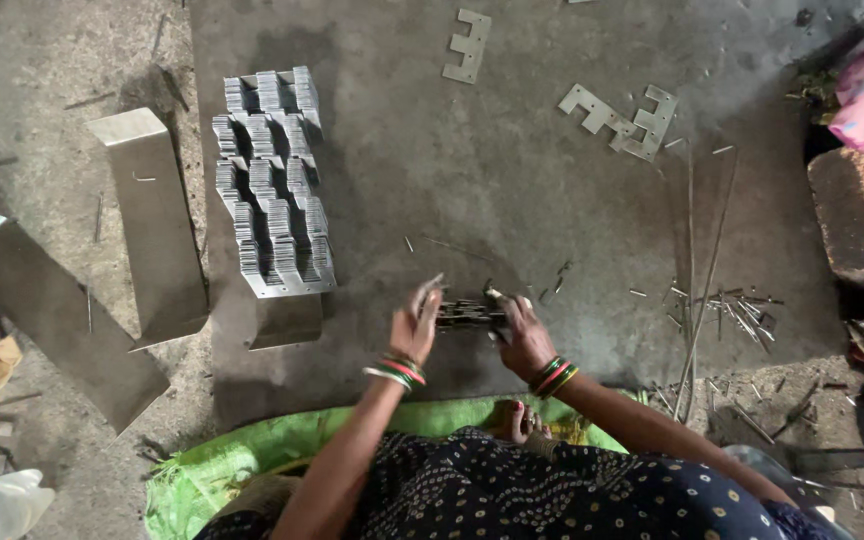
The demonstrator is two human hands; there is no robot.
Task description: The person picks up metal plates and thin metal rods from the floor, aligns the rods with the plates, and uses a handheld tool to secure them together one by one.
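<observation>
Stacked metal plates [274, 180] are lying on the dark sheet [512, 200] at left. The left hand [414, 325] and right hand [522, 335] are gripping a small bundle of plates [468, 314] between them, fingers curled onto its ends, just above the sheet. Loose metal pins [737, 315] are lying scattered at right.

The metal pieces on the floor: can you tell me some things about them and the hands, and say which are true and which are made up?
1. Both hands hold one small bundle of metal pieces. True: the left hand and the right hand grip it from either side.
2. The big stack of pieces lies to the right of the hands. False: it lies up and to the left of them.
3. Loose flat pieces lie far from the hands. True.
4. The pins are piled by the left hand. False: they are scattered on the right side.
5. Both wrists are bare. False: each wears bangles.
</observation>
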